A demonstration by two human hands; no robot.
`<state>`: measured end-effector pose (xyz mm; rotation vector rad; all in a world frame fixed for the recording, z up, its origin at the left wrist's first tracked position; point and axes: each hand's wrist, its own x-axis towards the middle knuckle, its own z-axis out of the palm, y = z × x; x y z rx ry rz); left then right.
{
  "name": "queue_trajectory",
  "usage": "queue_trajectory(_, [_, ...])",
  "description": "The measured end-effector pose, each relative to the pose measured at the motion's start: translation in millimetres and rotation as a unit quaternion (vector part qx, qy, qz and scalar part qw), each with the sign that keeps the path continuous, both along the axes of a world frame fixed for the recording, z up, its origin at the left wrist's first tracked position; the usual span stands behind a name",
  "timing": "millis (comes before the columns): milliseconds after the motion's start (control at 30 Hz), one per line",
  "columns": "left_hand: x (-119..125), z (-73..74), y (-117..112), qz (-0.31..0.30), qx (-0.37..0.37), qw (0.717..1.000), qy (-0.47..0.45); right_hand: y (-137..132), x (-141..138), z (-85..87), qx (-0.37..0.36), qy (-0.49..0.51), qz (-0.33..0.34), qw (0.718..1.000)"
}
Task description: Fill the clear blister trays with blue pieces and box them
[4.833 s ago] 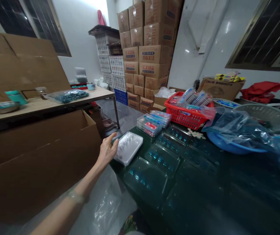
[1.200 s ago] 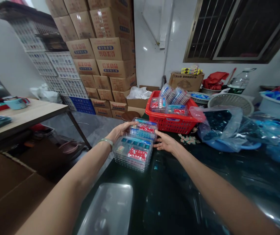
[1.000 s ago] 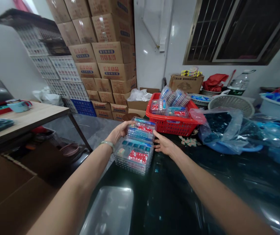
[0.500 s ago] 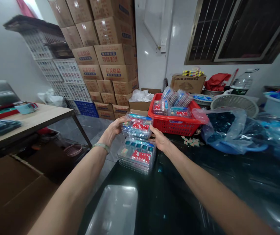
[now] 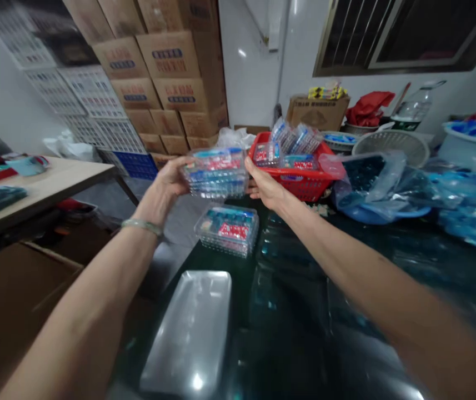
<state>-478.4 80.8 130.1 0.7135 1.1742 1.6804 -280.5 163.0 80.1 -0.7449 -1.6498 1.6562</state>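
Note:
Both my hands hold a stack of clear plastic packs point(image 5: 216, 172) with red and blue contents, lifted above the dark table point(image 5: 371, 311). My left hand point(image 5: 166, 186) grips its left end and my right hand point(image 5: 265, 186) its right end. A second stack of the same packs point(image 5: 227, 230) rests on the table just below. A white tray point(image 5: 190, 333) lies flat near the table's front left corner.
A red basket point(image 5: 304, 183) with more packs stands behind the stacks. Blue bags point(image 5: 383, 186), a white colander point(image 5: 391, 147) and a basin sit at the right. Cardboard boxes point(image 5: 166, 83) pile up at the back; a wooden table point(image 5: 41, 186) is left.
Both hands closed on the far stack of packs and raised it off the table. The near stack stayed put. The view dipped and blurred.

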Motion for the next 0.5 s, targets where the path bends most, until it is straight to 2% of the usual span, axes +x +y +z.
queue_trajectory(100, [13,4.8,-24,-0.030,0.021,0.999,-0.015,-23,27,20.2,0.091,-0.012,0.029,0.995])
queue_trajectory(133, [18,4.2,-36,-0.043,0.065,0.997,-0.006,-34,38,27.7,0.113,-0.014,0.036,0.993])
queue_trajectory(233, [39,-2.7,-82,-0.055,0.137,0.989,0.004,-72,69,49.1,0.165,-0.022,0.051,0.985])
queue_trajectory(300, [57,-9.3,-119,-0.039,0.140,0.989,0.010,-100,90,57.5,0.197,-0.022,0.050,0.979])
queue_trajectory(400, [87,-17.4,-174,-0.006,0.131,0.991,0.018,-147,122,51.9,0.271,-0.035,-0.004,0.962])
queue_trajectory(467, [103,-20.3,-207,0.049,0.099,0.993,0.028,-184,146,32.9,0.349,-0.080,-0.043,0.933])
queue_trajectory(500, [108,-21.5,-222,0.083,0.067,0.994,0.033,-205,158,18.9,0.394,-0.118,-0.040,0.911])
